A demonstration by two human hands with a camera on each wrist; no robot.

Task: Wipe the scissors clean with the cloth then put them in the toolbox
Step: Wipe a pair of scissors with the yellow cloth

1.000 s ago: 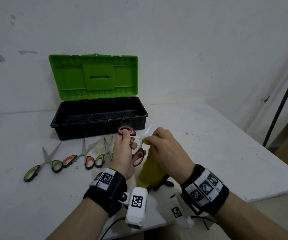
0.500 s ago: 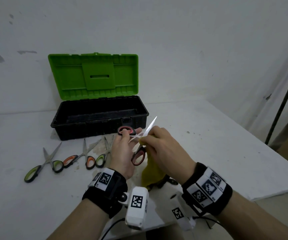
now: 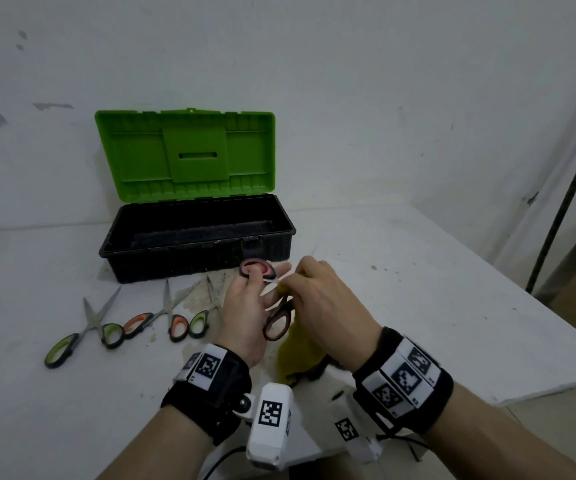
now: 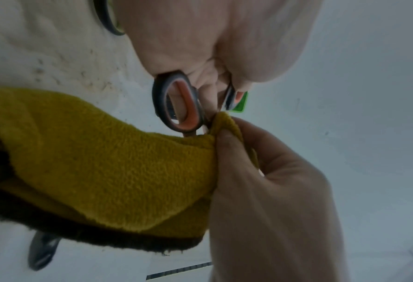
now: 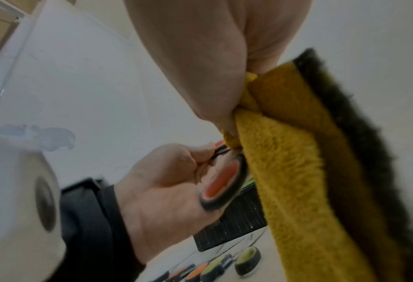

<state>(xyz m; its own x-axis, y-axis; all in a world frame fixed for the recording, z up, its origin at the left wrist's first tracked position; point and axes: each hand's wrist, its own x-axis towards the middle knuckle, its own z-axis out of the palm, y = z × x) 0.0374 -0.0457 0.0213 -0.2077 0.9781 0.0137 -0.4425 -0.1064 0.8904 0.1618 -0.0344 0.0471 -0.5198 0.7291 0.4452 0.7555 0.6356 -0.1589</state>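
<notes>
My left hand grips a pair of scissors with black and red-orange handles, fingers through the loops. My right hand pinches a mustard-yellow cloth around the blades close to the handles, so the blades are hidden. The cloth hangs down below both hands. The toolbox, black with a raised green lid, stands open just behind the hands.
Three more pairs of scissors lie on the white table in front of the toolbox: green-handled, orange-handled and another green-handled. The table edge runs down the right side, with a dark pole beyond it.
The right hand with the cloth has slid back along the blades toward the handles; the blade tip that showed half a second ago is now covered.
</notes>
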